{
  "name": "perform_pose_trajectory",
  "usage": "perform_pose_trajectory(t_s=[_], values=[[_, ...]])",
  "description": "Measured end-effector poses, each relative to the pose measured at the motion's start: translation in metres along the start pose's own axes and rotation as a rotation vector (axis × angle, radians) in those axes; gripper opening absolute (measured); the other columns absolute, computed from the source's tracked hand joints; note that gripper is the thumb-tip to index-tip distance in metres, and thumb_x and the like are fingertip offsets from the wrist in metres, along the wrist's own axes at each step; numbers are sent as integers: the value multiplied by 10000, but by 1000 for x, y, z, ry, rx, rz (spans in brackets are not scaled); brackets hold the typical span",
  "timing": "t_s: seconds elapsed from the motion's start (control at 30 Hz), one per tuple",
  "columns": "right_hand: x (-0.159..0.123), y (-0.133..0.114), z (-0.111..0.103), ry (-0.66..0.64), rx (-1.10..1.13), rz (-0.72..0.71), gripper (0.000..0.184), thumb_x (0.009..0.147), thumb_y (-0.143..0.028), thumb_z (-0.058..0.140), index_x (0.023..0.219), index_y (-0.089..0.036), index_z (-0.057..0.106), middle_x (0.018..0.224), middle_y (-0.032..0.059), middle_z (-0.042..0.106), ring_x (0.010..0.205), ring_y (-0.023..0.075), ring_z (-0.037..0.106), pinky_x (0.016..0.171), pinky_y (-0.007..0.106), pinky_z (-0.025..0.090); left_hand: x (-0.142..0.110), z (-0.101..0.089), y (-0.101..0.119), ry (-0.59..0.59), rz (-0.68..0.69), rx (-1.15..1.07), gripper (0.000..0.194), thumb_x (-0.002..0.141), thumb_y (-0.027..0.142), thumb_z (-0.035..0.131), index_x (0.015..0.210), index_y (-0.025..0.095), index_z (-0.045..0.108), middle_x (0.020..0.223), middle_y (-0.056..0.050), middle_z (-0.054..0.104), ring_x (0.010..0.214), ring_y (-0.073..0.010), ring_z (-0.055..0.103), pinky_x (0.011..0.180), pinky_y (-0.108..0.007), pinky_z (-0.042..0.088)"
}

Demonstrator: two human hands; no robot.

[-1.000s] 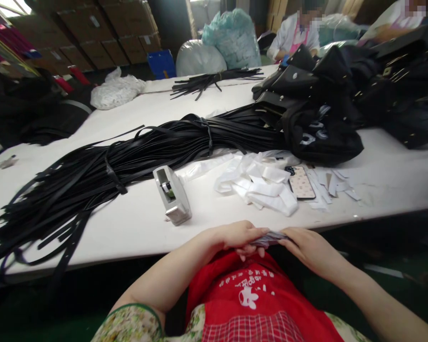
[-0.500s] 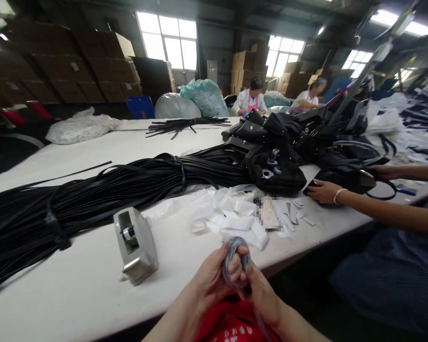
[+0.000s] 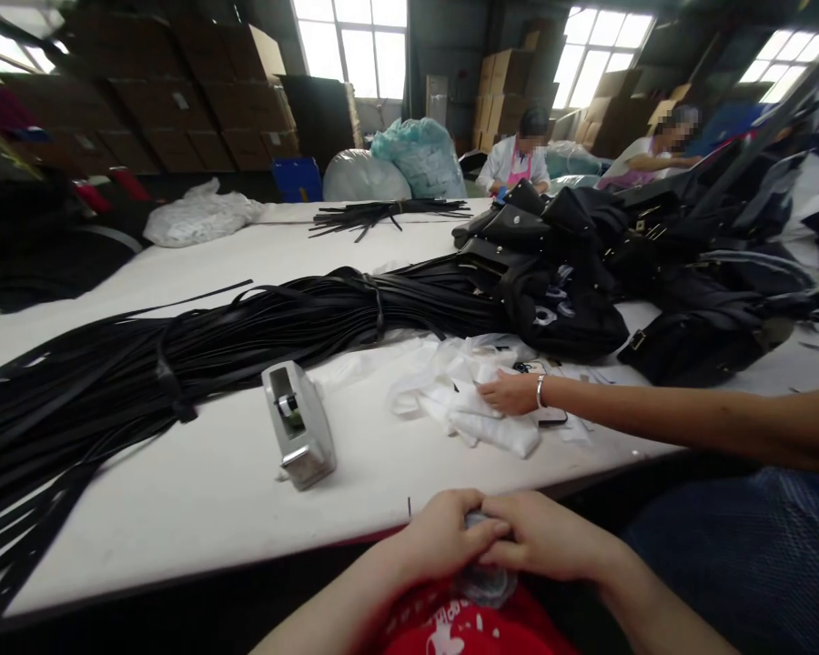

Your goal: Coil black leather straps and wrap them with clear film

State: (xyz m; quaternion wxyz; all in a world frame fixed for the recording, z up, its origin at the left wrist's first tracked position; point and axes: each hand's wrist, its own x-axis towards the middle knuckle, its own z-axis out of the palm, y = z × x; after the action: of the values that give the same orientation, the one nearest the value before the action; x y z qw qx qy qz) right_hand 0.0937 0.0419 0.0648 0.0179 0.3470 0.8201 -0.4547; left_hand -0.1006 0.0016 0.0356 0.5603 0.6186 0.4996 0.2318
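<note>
My left hand [image 3: 443, 537] and my right hand [image 3: 542, 537] meet just below the near edge of the white table [image 3: 211, 473], above my red apron [image 3: 470, 628]. Both are closed round a small crumpled bundle of grey-blue clear film [image 3: 481, 578] that bulges out under the fingers. A silver tape dispenser [image 3: 298, 435] stands on the table a little to the left of my hands. A pile of white plastic scraps [image 3: 464, 400] lies ahead to the right.
A co-worker's arm with a bracelet [image 3: 628, 414] reaches in from the right onto the white scraps. A long bundle of black straps [image 3: 177, 355] crosses the table. Black bags [image 3: 587, 264] are heaped at the right. Two people sit far behind, near cardboard boxes.
My hands have dropped from above the table edge to my lap, now bunching the film tight. The co-worker's hand has moved left from the black bags onto the white scraps.
</note>
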Motion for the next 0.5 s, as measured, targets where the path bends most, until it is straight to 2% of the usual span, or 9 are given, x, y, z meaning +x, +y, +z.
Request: perform_pose_trajectory(t_s=[0.13,0.23,0.3,0.37,0.43,0.5], values=[[12,14,0,129,151,35,284,849,-420,657,972,-165,655,928,58,704,856,233,623,761,305,464,9,-6,1,331,-25,-272,403,821,465,613,1043,140,701,865,-65,714,759,-181,610,703,-276,471],[21,22,10,223,341,-40,428,889,-516,599,1129,-162,616,1042,92,683,965,259,618,860,359,483,17,-5,-1,492,-43,-557,501,790,605,626,956,136,688,701,-14,630,584,-121,507,573,-241,414],[28,23,24,276,526,-16,563,900,-592,557,1263,-162,546,942,77,679,829,230,632,744,341,517,20,4,-2,599,-48,-738,576,780,686,603,929,132,662,645,8,577,533,-104,457,524,-232,381],[35,23,38,289,661,58,662,895,-657,523,1324,-153,497,744,24,636,603,181,576,562,297,487,22,18,-5,718,-51,-857,605,813,723,537,887,129,625,631,10,549,535,-106,455,525,-237,388],[39,25,47,319,697,101,686,880,-684,523,1302,-143,520,674,6,609,556,171,555,524,287,471,22,30,-11,788,-79,-903,600,853,733,461,850,143,575,649,2,546,562,-119,477,555,-255,417],[40,28,45,339,655,100,649,866,-675,552,1225,-135,586,770,46,662,695,206,621,623,314,516,20,35,-20,766,-108,-790,585,905,714,351,854,161,535,713,-26,576,627,-144,519,623,-287,458]])
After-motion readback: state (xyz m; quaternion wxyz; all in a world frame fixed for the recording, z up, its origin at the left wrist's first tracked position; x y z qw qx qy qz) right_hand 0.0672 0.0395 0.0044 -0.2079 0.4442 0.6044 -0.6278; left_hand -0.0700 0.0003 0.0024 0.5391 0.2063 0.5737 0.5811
